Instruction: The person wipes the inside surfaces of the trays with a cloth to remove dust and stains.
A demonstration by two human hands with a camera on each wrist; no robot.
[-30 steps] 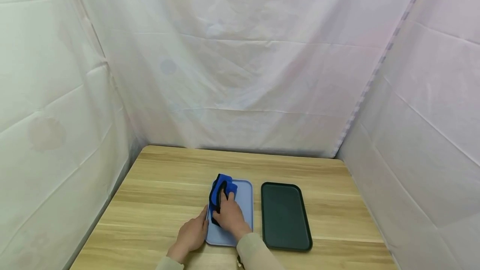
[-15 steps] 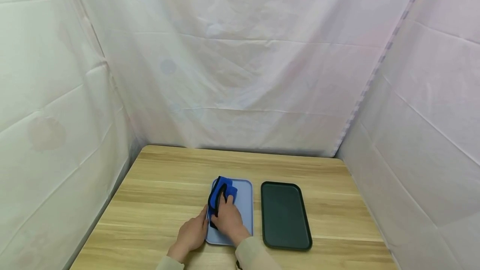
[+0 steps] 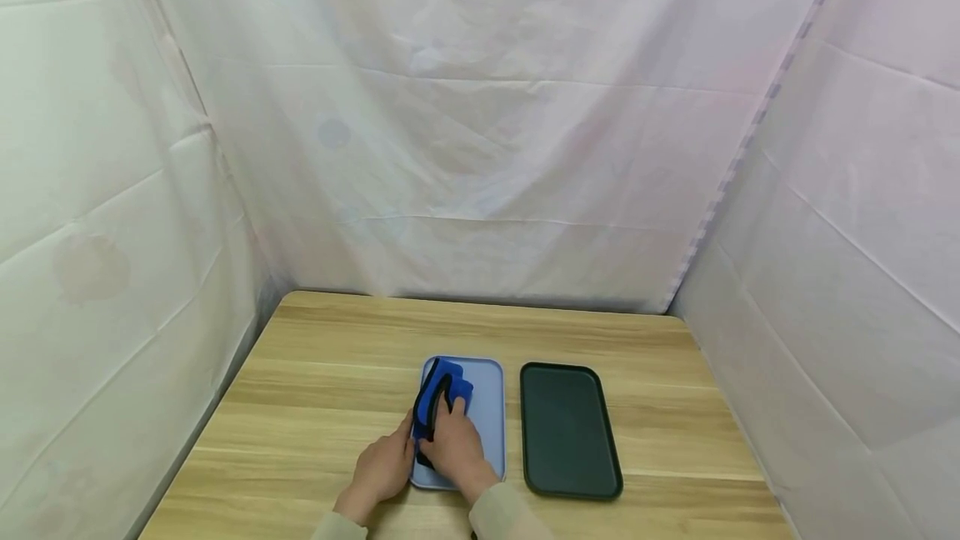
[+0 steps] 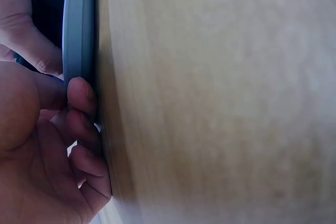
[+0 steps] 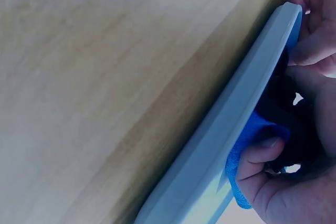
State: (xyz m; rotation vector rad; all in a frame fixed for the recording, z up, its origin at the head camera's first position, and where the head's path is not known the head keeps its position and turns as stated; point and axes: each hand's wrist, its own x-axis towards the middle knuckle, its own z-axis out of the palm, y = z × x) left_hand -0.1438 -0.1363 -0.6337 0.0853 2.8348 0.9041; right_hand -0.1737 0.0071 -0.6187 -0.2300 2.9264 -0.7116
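A blue fabric item point(image 3: 433, 391) with black edging is held over the left half of a light blue tray point(image 3: 491, 411), its length slanted from the far side towards the near left. Its near end is partly covered by the right hand point(image 3: 456, 442), by whose curled fingers and thumb the fabric is gripped; in the right wrist view a bent finger is seen pressed against the blue cloth. Whether the whole underside of the item is in contact with the tray cannot be told.

The left rim of the tray is held by the left hand point(image 3: 384, 467), with fingers set against the outer side and the thumb brought over towards the inside, close to the fabric. The two hands are placed near each other, and both wrists are covered by pale sleeves point(image 3: 504, 511).

Just to the right, apart from the first tray by a narrow gap, a dark green tray point(image 3: 572, 432) is laid flat, roughly alongside it. Both trays are set on the near part of a wood-grained worktop point(image 3: 337, 357). The left, far and right sides are enclosed by whitish sheeting point(image 3: 472, 148), creased and faintly spotted.
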